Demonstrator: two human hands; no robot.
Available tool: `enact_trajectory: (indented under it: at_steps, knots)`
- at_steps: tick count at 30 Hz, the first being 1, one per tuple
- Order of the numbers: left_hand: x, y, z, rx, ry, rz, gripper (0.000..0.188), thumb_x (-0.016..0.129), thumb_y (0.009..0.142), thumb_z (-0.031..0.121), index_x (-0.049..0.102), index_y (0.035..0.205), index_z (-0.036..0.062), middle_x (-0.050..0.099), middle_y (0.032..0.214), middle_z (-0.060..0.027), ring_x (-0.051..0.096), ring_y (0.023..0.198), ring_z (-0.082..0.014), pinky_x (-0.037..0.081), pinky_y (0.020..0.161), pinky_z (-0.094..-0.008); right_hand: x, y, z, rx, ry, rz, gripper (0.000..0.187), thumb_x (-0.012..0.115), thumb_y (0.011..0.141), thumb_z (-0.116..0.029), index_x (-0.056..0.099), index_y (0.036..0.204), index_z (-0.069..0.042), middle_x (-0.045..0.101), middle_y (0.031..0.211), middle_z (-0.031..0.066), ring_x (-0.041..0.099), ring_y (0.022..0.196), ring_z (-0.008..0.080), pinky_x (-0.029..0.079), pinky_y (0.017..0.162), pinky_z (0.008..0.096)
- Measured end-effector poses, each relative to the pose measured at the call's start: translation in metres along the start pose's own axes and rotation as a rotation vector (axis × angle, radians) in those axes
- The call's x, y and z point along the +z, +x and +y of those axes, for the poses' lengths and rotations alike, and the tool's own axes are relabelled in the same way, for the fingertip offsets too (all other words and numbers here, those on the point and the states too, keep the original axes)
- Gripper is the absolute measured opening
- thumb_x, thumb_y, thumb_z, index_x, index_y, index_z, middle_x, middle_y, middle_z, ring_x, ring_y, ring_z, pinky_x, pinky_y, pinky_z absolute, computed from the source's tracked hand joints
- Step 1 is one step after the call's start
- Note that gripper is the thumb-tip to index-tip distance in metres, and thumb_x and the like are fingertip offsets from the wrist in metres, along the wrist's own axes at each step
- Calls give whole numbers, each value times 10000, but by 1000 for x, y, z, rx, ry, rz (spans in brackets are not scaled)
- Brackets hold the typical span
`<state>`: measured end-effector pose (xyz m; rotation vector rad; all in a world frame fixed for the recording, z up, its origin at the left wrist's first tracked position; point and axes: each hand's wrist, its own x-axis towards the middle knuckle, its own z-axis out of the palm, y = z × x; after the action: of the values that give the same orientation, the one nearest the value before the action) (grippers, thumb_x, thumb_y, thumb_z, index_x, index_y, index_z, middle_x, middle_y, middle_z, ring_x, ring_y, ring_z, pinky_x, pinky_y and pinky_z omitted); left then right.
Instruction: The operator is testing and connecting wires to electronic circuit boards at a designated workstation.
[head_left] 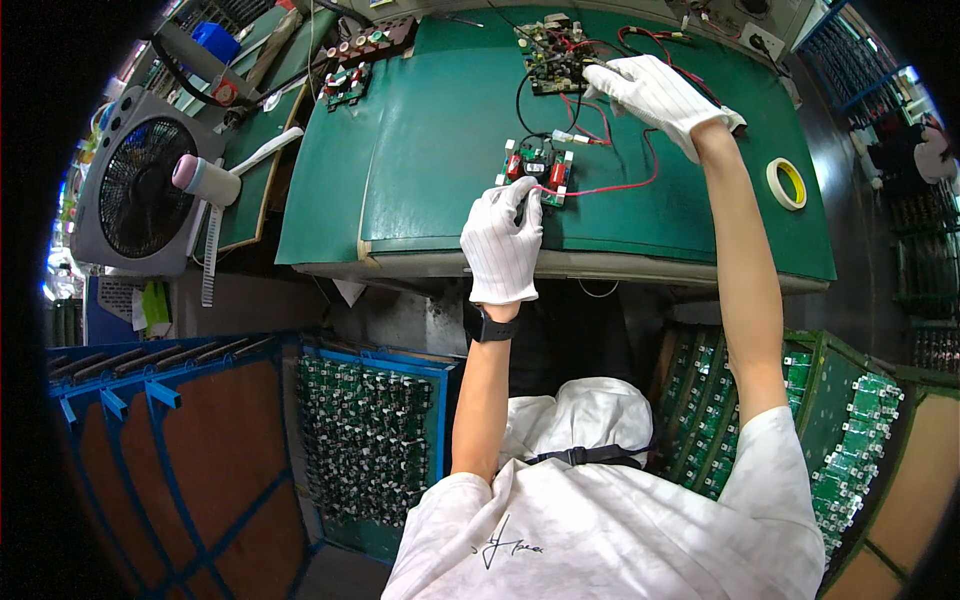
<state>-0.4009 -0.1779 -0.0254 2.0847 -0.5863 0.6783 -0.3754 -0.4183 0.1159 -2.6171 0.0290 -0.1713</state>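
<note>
One red wire (605, 190) pinched in left hand (503, 243), grip closed, at near edge of small circuit board (536, 168) on green surface (435, 180); right hand (655, 97) at large circuit board (553, 62) farther back, can't tell its grip.

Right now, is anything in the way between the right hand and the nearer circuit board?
Yes: white connectors and red wires lie on the green tabletop between the right hand and the nearer circuit board. Nothing visible separates the left hand from that board's near edge.
</note>
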Motion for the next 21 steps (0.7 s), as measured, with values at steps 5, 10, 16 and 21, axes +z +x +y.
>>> enact_trajectory:
  at_steps: [5, 10, 16, 21]
  knots:
    - [1, -3, -3, -92, 45, -58, 137, 774, 899, 171, 755, 1034, 157, 715, 941, -75, 693, 854, -286, 557, 741, -392, -14, 5, 21, 317, 395, -46, 517, 579, 1025, -559, 736, 917, -79, 554, 712, -38, 439, 570, 32, 349, 511, 235]
    - [3, 2, 1, -112, -44, -62, 150, 779, 903, 153, 774, 1052, 141, 713, 910, -83, 683, 800, -276, 549, 713, -382, -34, -4, 33, 73, 536, -143, 530, 594, 1033, -535, 730, 902, -40, 561, 654, -26, 409, 483, 31, 319, 447, 216]
    - [4, 1, -2, -164, -145, -46, 155, 762, 939, 123, 794, 1089, 98, 724, 890, -79, 683, 758, -185, 539, 704, -314, 25, 1, 19, 263, 591, -295, 577, 569, 1025, -578, 725, 1169, -42, 685, 884, 31, 511, 572, 61, 431, 546, 250]
    - [1, 2, -5, -261, -250, -84, 137, 766, 941, 138, 793, 1064, 83, 709, 860, -83, 670, 714, -181, 532, 684, -308, 47, 9, 22, 253, 529, -458, 544, 537, 1021, -567, 704, 1130, -60, 636, 887, 30, 556, 574, 96, 475, 548, 264]
